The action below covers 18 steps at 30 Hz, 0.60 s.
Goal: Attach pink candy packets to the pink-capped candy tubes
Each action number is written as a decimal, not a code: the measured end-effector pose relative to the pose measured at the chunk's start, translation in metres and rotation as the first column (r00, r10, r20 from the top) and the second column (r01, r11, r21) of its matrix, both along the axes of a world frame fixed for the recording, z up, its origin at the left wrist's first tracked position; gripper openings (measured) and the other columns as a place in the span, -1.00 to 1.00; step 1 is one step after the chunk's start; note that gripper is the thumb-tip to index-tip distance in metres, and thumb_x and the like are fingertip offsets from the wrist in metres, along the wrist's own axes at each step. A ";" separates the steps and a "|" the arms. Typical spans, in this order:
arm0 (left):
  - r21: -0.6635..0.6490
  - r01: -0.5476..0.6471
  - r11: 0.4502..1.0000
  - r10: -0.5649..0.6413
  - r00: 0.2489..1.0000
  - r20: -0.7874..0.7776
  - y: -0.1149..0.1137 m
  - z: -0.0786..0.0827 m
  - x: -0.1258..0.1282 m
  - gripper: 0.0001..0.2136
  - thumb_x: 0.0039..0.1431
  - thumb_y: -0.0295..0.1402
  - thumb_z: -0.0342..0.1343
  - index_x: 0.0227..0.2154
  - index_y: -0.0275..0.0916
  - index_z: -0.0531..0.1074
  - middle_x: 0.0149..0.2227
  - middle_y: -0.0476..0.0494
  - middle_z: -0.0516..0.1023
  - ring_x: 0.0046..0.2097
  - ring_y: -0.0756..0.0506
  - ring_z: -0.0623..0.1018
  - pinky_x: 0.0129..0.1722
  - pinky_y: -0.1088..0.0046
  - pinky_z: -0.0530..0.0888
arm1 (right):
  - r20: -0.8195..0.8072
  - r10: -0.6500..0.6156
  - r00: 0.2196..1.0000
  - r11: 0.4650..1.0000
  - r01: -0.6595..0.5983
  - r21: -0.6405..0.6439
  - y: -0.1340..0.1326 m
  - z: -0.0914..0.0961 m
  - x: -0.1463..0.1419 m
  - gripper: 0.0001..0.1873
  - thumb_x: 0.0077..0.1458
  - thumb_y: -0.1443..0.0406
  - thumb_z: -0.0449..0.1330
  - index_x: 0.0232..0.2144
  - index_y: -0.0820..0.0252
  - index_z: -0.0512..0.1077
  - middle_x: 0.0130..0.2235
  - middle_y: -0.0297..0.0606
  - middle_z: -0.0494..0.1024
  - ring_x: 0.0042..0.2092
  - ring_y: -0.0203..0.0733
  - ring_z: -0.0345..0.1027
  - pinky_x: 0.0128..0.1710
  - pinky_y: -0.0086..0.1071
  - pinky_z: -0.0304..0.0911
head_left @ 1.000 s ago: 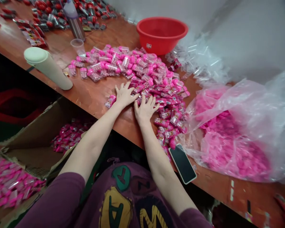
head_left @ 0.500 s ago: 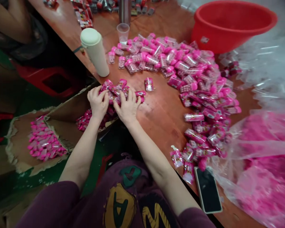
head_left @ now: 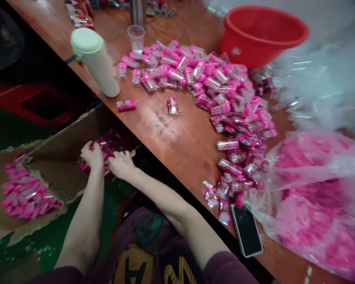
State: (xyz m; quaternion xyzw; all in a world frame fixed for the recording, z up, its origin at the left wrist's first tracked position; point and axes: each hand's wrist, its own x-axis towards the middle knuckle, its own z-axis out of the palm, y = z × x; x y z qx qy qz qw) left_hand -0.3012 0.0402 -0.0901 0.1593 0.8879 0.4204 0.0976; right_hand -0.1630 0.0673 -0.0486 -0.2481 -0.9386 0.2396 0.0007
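Presently, left hand [head_left: 93, 155] and right hand [head_left: 122, 164], fingers curled, are at the glossy pink plastic packets [head_left: 107, 146] in the open brown cardboard box [head_left: 60, 154]. Cannot tell whether either grips any.

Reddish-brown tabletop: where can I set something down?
Biggest bare patch: the tabletop between its near edge and the curved heap of pink-capped clear jars, broken by two shiny pink packets. Smaller: behind the heap, between the silver metallic bottle and red plastic basin. Crowded: right side, with more packets, a black-screened phone, a clear plastic bag.
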 end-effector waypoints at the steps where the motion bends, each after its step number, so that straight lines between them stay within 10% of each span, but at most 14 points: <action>1: 0.010 -0.004 1.000 0.005 0.996 -0.092 0.009 0.007 0.005 -0.66 0.26 -0.33 0.03 0.02 -0.33 0.52 0.12 -0.47 0.60 0.26 -0.40 0.51 0.39 -0.12 0.28 | -0.013 -0.015 1.000 1.000 0.015 0.002 0.003 0.009 0.007 -0.64 0.40 0.20 0.05 -0.03 0.22 0.59 0.06 -0.06 0.67 0.00 0.08 0.57 0.12 -0.03 0.38; 4: 0.162 0.129 0.978 -0.064 0.933 -0.355 0.058 0.035 0.031 -0.71 0.35 -0.33 0.05 0.06 -0.20 0.51 0.20 -0.36 0.56 0.30 -0.33 0.47 0.42 -0.01 0.25 | -0.057 -0.111 0.992 0.994 0.110 -0.013 0.021 0.042 0.043 -0.64 0.41 0.22 0.01 -0.01 0.24 0.56 0.06 -0.09 0.64 0.01 0.02 0.56 0.05 -0.13 0.42; 8: 0.248 0.575 0.780 -0.408 0.767 -0.496 0.152 0.077 0.112 -0.76 0.40 -0.33 0.07 0.03 -0.23 0.51 0.20 -0.33 0.51 0.31 -0.31 0.40 0.42 -0.04 0.25 | -0.230 -0.380 0.896 0.919 0.394 0.016 0.060 0.084 0.145 -0.59 0.48 0.21 -0.03 0.16 0.18 0.51 0.21 -0.09 0.58 0.19 -0.09 0.50 0.19 -0.24 0.41; 10: 0.155 0.774 0.613 -0.643 0.604 -0.471 0.196 0.095 0.165 -0.73 0.37 -0.31 0.16 0.05 -0.29 0.53 0.28 -0.37 0.45 0.38 -0.31 0.32 0.47 -0.03 0.17 | -0.334 -0.541 0.772 0.789 0.603 0.114 0.083 0.099 0.210 -0.58 0.47 0.24 -0.04 0.13 0.22 0.53 0.22 0.00 0.56 0.29 -0.05 0.41 0.34 -0.17 0.30; 14: -0.111 0.919 0.377 -0.879 0.318 -0.355 0.254 0.110 0.251 -0.45 0.32 -0.33 0.23 0.34 -0.30 0.39 0.55 -0.27 0.14 0.57 -0.37 0.02 0.51 -0.17 0.02 | -0.318 -0.860 0.400 0.324 0.907 0.268 0.140 0.116 0.312 -0.45 0.39 0.12 0.13 0.30 0.26 0.43 0.34 0.09 0.45 0.36 0.16 0.29 0.35 0.07 0.24; 18: -0.209 0.905 0.371 -0.908 0.306 -0.286 0.270 0.101 0.284 -0.39 0.36 -0.40 0.08 0.44 -0.45 0.23 0.53 -0.41 0.18 0.58 -0.41 0.00 0.51 -0.30 -0.10 | -0.124 -0.932 0.340 0.290 0.907 0.305 0.187 0.111 0.338 -0.20 0.37 0.02 0.16 0.51 0.22 0.15 0.53 0.11 0.16 0.45 0.29 0.16 0.35 0.21 0.20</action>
